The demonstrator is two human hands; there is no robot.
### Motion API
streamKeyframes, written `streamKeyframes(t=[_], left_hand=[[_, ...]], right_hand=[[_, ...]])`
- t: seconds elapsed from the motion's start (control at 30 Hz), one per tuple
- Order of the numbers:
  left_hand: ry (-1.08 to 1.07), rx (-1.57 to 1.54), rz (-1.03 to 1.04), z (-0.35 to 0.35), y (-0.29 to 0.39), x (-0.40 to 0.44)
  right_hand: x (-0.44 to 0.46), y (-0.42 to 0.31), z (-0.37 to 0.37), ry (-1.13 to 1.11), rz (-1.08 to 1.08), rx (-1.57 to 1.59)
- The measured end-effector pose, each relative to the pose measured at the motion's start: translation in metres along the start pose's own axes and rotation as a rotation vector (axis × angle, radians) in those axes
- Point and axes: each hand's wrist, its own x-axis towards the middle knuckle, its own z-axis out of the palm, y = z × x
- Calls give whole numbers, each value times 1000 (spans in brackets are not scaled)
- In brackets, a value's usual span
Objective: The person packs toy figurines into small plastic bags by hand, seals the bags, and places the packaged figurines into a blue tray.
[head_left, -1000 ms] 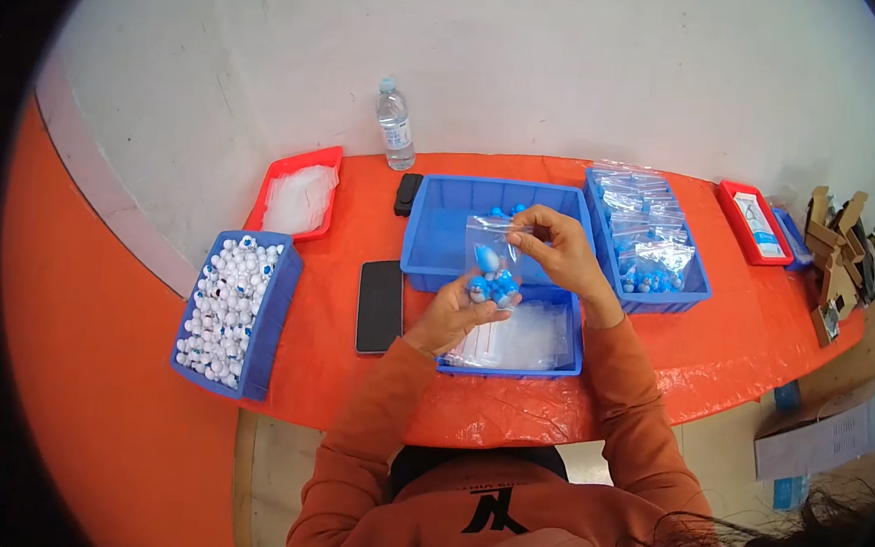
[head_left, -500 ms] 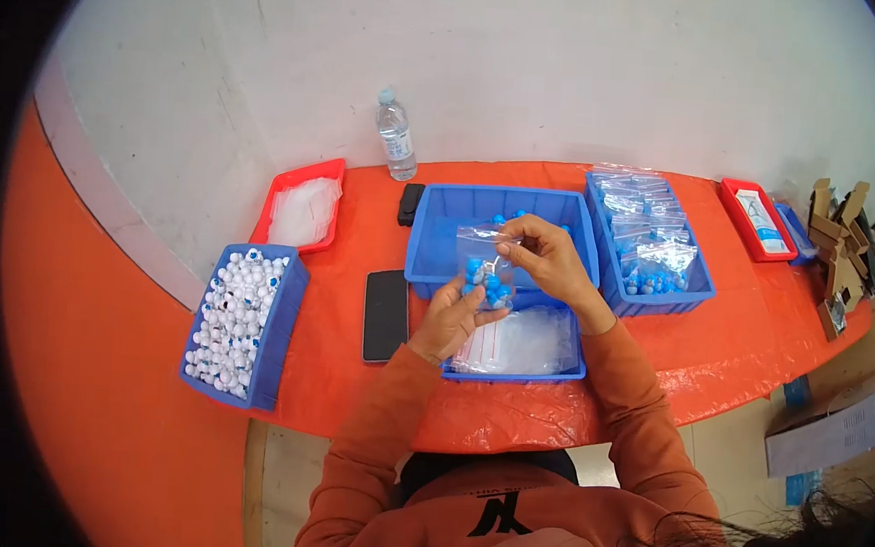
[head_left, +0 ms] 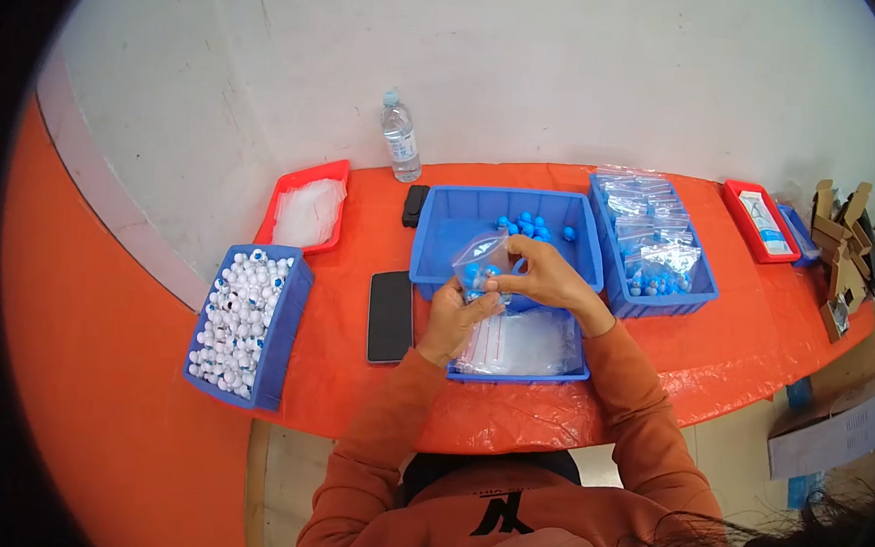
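Both hands hold a clear zip bag with several blue balls inside, above the near edge of a blue bin. My left hand is closed on the bag's lower left part. My right hand grips its right side between thumb and fingers. Behind the bag, the large blue bin has loose blue balls toward its back right. Below the hands, a smaller blue tray contains flat clear zip bags. The fingertips partly cover the bag.
At left stands a blue bin of white balls, near a red tray with clear bags. A phone, small black object and water bottle are nearby. Filled bags crowd a right-hand bin; cardboard lies beyond.
My right hand has moved down from the bag's top edge to its side. The bag now tilts, and more loose blue balls show in the large bin.
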Motion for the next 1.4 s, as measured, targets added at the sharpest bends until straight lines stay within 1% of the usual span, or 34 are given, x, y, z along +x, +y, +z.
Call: streamKeyframes(t=[0.03, 0.17, 0.2, 0.33, 0.37, 0.5, 0.7, 0.83, 0.87, 1.0, 1.03, 1.17, 1.2, 1.33, 1.4], left_hand=[[-1, 1, -3, 1, 2, -1], [-70, -311, -43, 7, 8, 0], [-73, -311, -43, 6, 7, 1], [-171, -458, -54, -5, -2, 5], [-169, -457, -52, -4, -1, 4], [56, -389, 27, 3, 10, 0], [18, -412, -20, 2, 6, 2], [-86, -233, 34, -2, -4, 0], [-86, -234, 32, -2, -4, 0], [-168, -120, -103, 1, 4, -1], [-170, -119, -104, 1, 4, -1], [-239, 272, -108, -1, 3, -2], [-241, 274, -111, 1, 5, -3], [-171, -58, -122, 16, 17, -8], [-145, -76, -143, 10, 12, -5]], right_hand=[[0, 2, 1, 2, 3, 2], [2, 11, -3, 15, -23, 242], [2, 8, -4, 17, -24, 240], [0, -7, -3, 84, 141, 406], [0, -6, -4, 82, 140, 406], [0, 2, -19, -78, 4, 230], [1, 10, -14, -134, 82, 192], [0, 8, -15, -226, 157, 73], [0, 6, -15, -227, 159, 74], [3, -6, -12, 119, -69, 355], [3, -7, -10, 121, -69, 354], [0, -10, -2, 6, 33, 405], [0, -10, -2, 10, 34, 407], [1, -7, 0, 139, 24, 291], [2, -5, 1, 144, 23, 285]])
